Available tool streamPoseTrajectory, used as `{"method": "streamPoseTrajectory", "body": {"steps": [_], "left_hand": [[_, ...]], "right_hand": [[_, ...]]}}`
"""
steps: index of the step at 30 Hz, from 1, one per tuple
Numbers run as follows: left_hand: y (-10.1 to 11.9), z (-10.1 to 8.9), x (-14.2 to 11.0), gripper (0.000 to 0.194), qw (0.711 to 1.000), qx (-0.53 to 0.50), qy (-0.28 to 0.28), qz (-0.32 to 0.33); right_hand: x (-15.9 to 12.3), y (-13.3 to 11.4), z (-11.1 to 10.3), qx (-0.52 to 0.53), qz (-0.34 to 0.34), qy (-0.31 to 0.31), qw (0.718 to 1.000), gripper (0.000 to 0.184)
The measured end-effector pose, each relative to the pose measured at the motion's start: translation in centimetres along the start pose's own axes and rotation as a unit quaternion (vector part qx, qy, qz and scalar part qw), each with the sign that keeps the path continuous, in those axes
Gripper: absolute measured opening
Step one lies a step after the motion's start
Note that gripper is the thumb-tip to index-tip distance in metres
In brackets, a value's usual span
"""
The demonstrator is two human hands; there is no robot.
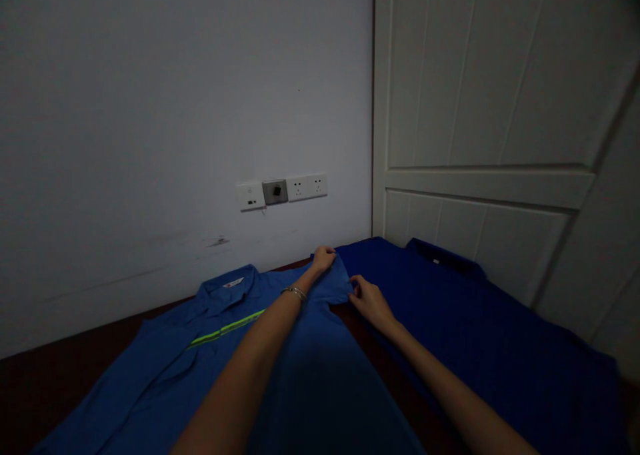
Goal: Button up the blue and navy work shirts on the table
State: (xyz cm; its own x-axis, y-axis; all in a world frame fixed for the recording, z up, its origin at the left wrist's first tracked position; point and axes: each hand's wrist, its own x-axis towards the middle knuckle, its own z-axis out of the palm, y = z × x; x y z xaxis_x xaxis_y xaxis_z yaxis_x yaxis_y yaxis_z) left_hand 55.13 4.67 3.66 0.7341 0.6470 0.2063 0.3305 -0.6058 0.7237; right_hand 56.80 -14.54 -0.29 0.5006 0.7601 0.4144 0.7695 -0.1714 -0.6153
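- Shirt [313, 358], mid-blue, collared, spread on a dark red surface [103, 338] by the wall [150, 141]; yellow-green stripe [206, 339] across chest. Neck label [233, 283] too small for me to read; hem out of frame.
- Left forearm [253, 361] hides part of the chest.
- Left hand [325, 259]: fingers curled on the sleeve's [336, 281] upper edge; grip unclear to me.
- Right hand [370, 300]: pinching the cuff.
- Darker blue garment [440, 328], details lost in dimness.

Mid-blue collared cloth shirt [320, 358], yellow-green chest stripe [220, 333]: left hand [324, 259] grips far edge of sleeve [333, 285], right hand [371, 301] pinches its end. Royal-blue cloth garment [460, 328] right of hands. White rectangular socket plates [307, 187] on pale wall [175, 108] beyond.
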Motion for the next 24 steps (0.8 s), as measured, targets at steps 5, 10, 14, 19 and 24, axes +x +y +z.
{"method": "streamPoseTrajectory", "body": {"steps": [5, 10, 14, 19, 24], "left_hand": [[0.6, -3.4, -1.8, 0.026, 0.997, -0.061, 0.035, 0.005], [-1.2, -8.2, -5.4, 0.018, 0.983, -0.176, 0.036, 0.029], [-4.8, -11.8, -9.2, 0.026, 0.966, -0.252, 0.054, -0.015], [-9.9, -14.9, -13.5, 0.033, 0.980, -0.175, 0.030, -0.091], [-12.9, -16.4, -16.4, 0.019, 0.985, -0.083, -0.046, -0.144]], "right_hand": [[-0.1, -0.7, -0.1, 0.038, -0.050, 0.060, 0.996, 0.028], [-0.5, -2.3, 0.1, 0.049, -0.122, 0.097, 0.987, 0.025], [-1.6, -4.7, 0.1, -0.010, -0.250, 0.063, 0.966, 0.025], [-3.9, -7.8, 1.7, -0.075, -0.381, -0.024, 0.921, 0.028], [-6.1, -9.0, 4.0, -0.100, -0.447, -0.098, 0.884, 0.031]]}}
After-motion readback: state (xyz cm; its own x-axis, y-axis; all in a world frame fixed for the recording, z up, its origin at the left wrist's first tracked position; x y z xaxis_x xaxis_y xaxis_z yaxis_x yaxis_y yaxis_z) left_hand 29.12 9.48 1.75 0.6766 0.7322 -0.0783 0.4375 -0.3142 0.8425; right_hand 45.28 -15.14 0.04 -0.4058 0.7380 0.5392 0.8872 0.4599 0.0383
